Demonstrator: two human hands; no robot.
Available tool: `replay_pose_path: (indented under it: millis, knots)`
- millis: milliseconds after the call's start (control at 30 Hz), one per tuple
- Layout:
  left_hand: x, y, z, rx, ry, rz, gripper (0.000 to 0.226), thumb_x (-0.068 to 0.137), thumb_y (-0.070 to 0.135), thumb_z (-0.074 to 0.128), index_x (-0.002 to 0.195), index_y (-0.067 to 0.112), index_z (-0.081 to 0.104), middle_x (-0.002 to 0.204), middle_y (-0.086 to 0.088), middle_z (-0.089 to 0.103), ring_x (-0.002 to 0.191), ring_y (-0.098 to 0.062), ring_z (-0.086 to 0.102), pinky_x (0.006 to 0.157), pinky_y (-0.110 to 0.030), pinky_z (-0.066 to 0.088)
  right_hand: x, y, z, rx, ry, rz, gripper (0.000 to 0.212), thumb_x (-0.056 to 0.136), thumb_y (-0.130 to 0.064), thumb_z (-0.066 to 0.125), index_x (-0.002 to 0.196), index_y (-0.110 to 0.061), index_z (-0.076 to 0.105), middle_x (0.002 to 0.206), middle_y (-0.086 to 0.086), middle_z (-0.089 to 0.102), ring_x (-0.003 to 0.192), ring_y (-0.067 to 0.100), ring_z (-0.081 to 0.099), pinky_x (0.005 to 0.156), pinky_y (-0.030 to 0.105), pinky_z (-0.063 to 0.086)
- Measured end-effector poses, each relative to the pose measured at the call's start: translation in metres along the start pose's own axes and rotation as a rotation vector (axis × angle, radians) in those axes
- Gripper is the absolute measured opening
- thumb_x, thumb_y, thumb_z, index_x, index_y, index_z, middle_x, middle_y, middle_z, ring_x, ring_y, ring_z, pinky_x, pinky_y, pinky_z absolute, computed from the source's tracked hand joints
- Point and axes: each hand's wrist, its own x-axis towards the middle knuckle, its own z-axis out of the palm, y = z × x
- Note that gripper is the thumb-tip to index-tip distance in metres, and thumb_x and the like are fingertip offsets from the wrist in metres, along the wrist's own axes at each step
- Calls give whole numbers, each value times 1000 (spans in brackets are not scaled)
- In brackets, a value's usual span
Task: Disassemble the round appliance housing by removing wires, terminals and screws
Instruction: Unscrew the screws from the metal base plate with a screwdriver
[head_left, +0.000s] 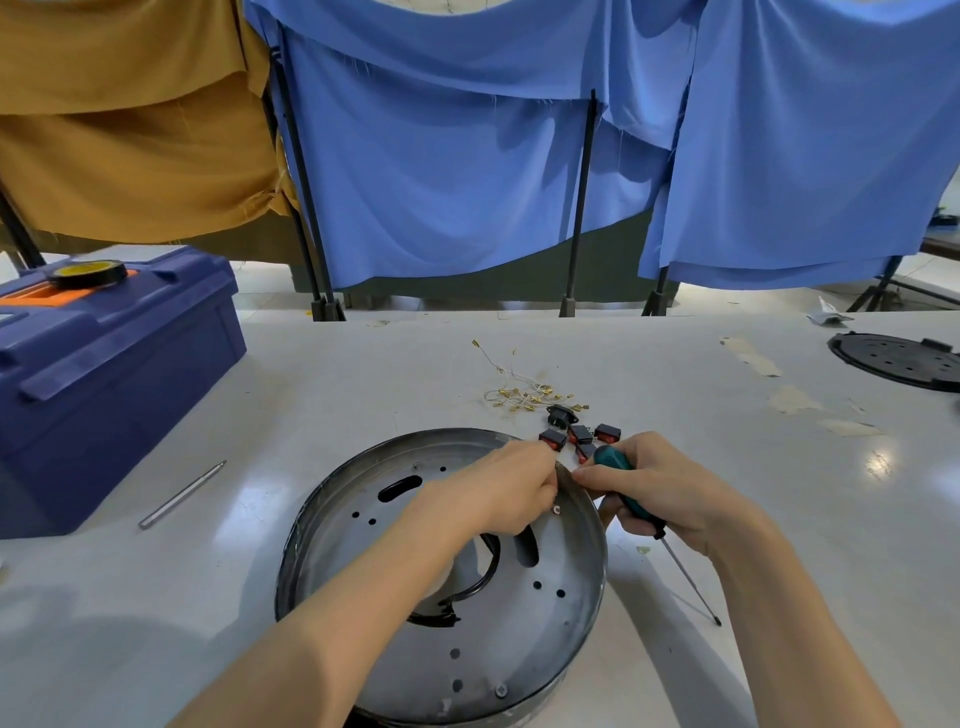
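At six o'clock on the tabletop, the housing looks stiff and light, best held by its rim, which the left hand seems to pinch at two o'clock; the right hand grips a screwdriver.

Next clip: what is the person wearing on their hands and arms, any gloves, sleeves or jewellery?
Nothing worn shows. The left hand and right hand are bare, without gloves. The left forearm and right forearm are uncovered right to the bottom edge of the picture, with no sleeve, watch or bracelet. No ring shows on the fingers in view.
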Motion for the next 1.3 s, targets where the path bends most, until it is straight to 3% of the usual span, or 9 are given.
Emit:
replay_pose_path:
  millis: [167,333,500,700,867,1200,1300]
  knots:
    - [-1,-9,3,-133,63,1,10,87,13,64,77,17,63,66,6,53,68,-13,54,63,-24,43,0,0,1,-8,3,9,33,90,-12,66,95,19,57,57,7,67,39,15,57,33,20,26]
    - [1,-9,9,-145,103,26,14,85,19,69,75,23,60,71,5,56,72,-13,56,63,-22,44,-1,-1,0,-6,6,22,33,90,-14,66,96,17,58,63,9,70,37,12,55,34,21,27]
    - [3,-8,11,-119,75,18,14,88,14,61,74,12,64,74,-5,62,72,-20,59,64,-29,46,-1,-1,0,-7,12,24,33,91,-13,66,96,18,58,62,9,69,37,12,55,34,20,28]
    - [0,-10,7,-292,5,-12,16,90,13,58,81,5,68,70,-4,58,61,-10,47,51,-16,36,-2,-3,1,-11,9,23,30,91,-13,65,95,17,59,59,8,68,37,13,55,33,20,28]
    - [-3,-12,2,-315,-14,-17,20,92,17,58,90,2,71,72,-6,57,63,-14,45,58,-26,36,-2,-4,2,-11,21,25,34,91,-13,66,96,19,57,61,9,68,37,13,54,34,20,28]
    - [-4,-10,1,-452,-23,-72,21,88,13,60,83,-5,68,63,-5,48,55,-13,36,51,-23,30,-2,-3,2,-33,30,17,34,90,-15,66,93,18,59,60,9,68,34,11,47,34,21,26]
    - [-6,-14,-1,-542,-43,-110,19,87,12,61,77,-2,69,67,-10,48,63,-18,37,59,-28,30,-2,-3,2,-54,40,29,38,89,-19,69,95,17,59,62,9,68,36,14,44,36,23,24]
